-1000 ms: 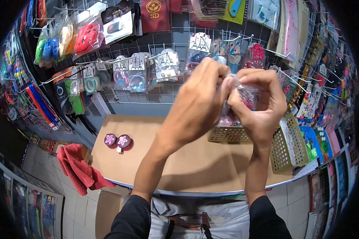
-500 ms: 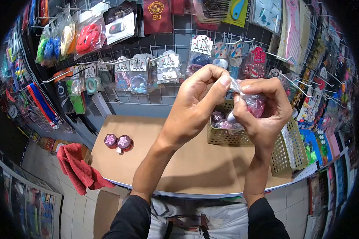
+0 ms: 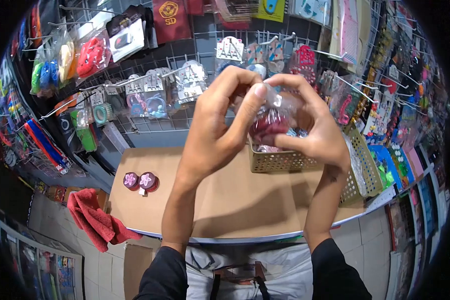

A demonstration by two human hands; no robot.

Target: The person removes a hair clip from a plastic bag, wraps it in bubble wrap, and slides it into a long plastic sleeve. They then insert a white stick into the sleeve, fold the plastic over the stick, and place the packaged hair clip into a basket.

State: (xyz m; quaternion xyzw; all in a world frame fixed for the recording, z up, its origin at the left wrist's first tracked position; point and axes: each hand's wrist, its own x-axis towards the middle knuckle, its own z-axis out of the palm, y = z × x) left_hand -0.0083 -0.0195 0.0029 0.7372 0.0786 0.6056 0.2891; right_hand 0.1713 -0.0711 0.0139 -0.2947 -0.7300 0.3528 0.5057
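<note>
Both hands are raised over the table around a round dark-pink item in clear plastic wrap. My left hand pinches the top of the plastic between thumb and fingers. Curled around the other side, my right hand has its thumb under the item and its fingertips at the top of the wrap. On the table's left part sit two round maroon containers, one with a pink flower top and the other with a paler flower. A small white tag lies against the second one.
Behind my hands stands an olive perforated basket with wrapped items, partly hidden. Another olive basket is at the right. A red cloth hangs at the table's left edge. Packaged accessories hang on the wire rack ahead.
Both hands have shifted left with the wrapped item, and more of its dark-pink side now shows. The camera view has turned slightly. The two flower-topped containers remain on the table.
</note>
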